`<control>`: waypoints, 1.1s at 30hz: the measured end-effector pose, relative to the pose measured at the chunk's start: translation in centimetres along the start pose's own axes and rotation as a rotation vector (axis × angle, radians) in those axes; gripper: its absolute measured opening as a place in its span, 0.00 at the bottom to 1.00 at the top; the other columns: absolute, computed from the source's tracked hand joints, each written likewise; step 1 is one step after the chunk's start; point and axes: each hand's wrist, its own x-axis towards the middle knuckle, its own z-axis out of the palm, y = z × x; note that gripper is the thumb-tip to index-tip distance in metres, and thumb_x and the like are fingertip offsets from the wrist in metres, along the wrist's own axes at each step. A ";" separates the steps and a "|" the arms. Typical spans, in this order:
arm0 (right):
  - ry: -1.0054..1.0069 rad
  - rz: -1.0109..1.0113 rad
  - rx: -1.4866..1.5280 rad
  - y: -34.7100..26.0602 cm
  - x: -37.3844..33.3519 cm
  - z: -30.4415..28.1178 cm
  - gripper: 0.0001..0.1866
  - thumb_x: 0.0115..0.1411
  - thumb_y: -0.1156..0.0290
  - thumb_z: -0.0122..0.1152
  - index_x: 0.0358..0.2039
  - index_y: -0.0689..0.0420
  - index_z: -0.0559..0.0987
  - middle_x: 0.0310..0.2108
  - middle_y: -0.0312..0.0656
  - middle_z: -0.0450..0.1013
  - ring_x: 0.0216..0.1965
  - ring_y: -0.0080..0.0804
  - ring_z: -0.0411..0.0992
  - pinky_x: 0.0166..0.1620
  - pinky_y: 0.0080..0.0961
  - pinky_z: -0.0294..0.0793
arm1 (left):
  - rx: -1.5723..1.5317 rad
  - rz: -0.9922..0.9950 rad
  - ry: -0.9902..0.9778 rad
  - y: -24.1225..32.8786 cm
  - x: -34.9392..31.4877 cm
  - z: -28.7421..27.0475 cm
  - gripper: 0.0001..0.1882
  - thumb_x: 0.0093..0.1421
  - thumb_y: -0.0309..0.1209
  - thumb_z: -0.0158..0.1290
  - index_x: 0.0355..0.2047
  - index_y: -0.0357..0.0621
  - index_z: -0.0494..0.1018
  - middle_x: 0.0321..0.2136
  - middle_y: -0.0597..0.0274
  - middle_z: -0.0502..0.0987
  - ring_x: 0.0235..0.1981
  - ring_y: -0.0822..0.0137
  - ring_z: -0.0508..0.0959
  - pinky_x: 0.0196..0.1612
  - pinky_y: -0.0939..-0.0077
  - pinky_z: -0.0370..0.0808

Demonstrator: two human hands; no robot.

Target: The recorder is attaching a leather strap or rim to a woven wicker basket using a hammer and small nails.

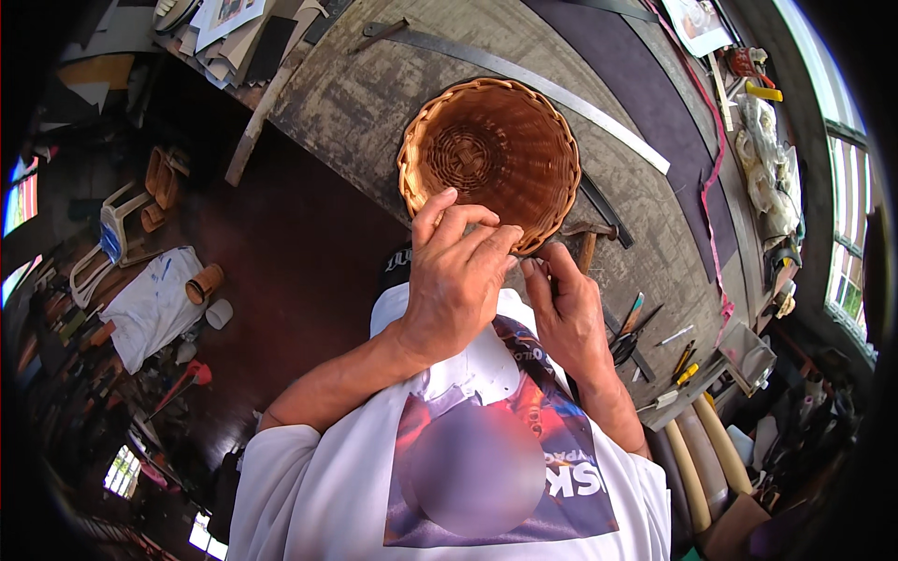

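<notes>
A white cloth point(154, 304) lies on the dark floor at far left, with a small brown cylinder point(204, 282) and a white cup point(219, 313) just beside it. Toward the centre, the person's left hand point(454, 276) is curled, its fingertips pinched at the near rim of a round woven basket point(491, 159) that stands on the worn grey tabletop point(374, 103), open mouth toward the camera. Just beside it, the right hand point(566, 313) is also closed in a pinch, fingers meeting the left hand's at the basket's edge; whatever thin strand they may grip is too small to tell. A long metal ruler point(561, 98) curves behind the basket, and a hammer point(587, 241) lies touching its right side. Farther right, pliers point(625, 344) and pens point(681, 360) lie on the tabletop, a pink measuring tape point(716, 187) trails along a dark mat point(645, 84), and a clear plastic bag point(767, 164) sits near the window.
</notes>
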 end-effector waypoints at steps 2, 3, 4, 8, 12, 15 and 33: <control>0.013 -0.043 -0.072 0.1 0.0 0.0 0.07 0.66 0.73 0.56 0.43 0.60 0.73 0.25 0.57 0.73 0.26 0.56 0.74 0.29 0.38 0.71 | 0.009 -0.011 -0.006 0.2 0.0 -0.1 0.15 0.51 0.23 0.60 0.42 0.38 0.77 0.33 0.62 0.81 0.47 0.59 0.76 0.63 0.52 0.55; 0.017 -0.044 -0.071 0.2 0.0 0.0 0.07 0.66 0.73 0.56 0.43 0.60 0.73 0.25 0.57 0.73 0.26 0.56 0.74 0.29 0.38 0.71 | 0.015 -0.025 -0.011 0.4 0.0 -0.1 0.15 0.52 0.23 0.60 0.42 0.38 0.77 0.33 0.61 0.81 0.49 0.58 0.76 0.64 0.51 0.54; 0.039 -0.049 -0.059 0.4 0.0 0.2 0.07 0.66 0.73 0.56 0.43 0.59 0.73 0.26 0.57 0.74 0.28 0.58 0.74 0.30 0.39 0.71 | 0.016 -0.021 -0.012 0.5 0.0 -0.1 0.15 0.52 0.23 0.60 0.42 0.38 0.77 0.33 0.61 0.81 0.49 0.58 0.76 0.64 0.51 0.54; 0.071 -0.064 -0.015 0.5 0.1 0.6 0.07 0.65 0.73 0.56 0.42 0.60 0.73 0.28 0.58 0.74 0.29 0.60 0.74 0.30 0.42 0.71 | 0.050 -0.065 -0.001 1.2 0.0 -0.1 0.14 0.54 0.24 0.59 0.42 0.38 0.78 0.38 0.61 0.82 0.57 0.54 0.72 0.67 0.48 0.47; 0.079 -0.174 -0.068 1.6 0.3 0.4 0.07 0.65 0.73 0.56 0.42 0.60 0.74 0.29 0.56 0.74 0.28 0.60 0.73 0.30 0.44 0.71 | 0.077 -0.058 0.011 1.0 0.1 0.2 0.13 0.52 0.24 0.61 0.40 0.38 0.78 0.37 0.62 0.81 0.53 0.57 0.75 0.67 0.48 0.50; 0.130 -0.337 -0.265 1.7 0.4 -0.2 0.07 0.64 0.73 0.57 0.41 0.59 0.75 0.28 0.51 0.72 0.25 0.56 0.73 0.28 0.45 0.71 | 0.064 -0.039 0.012 0.7 0.3 0.4 0.13 0.51 0.24 0.62 0.38 0.39 0.78 0.36 0.62 0.81 0.49 0.60 0.77 0.66 0.49 0.52; 0.097 -0.881 -0.481 1.4 5.4 -4.5 0.25 0.46 0.74 0.72 0.48 0.55 0.78 0.44 0.41 0.77 0.28 0.39 0.78 0.27 0.29 0.78 | 0.051 0.004 0.053 0.4 0.1 0.6 0.15 0.49 0.23 0.62 0.39 0.39 0.76 0.34 0.63 0.82 0.49 0.62 0.76 0.65 0.51 0.53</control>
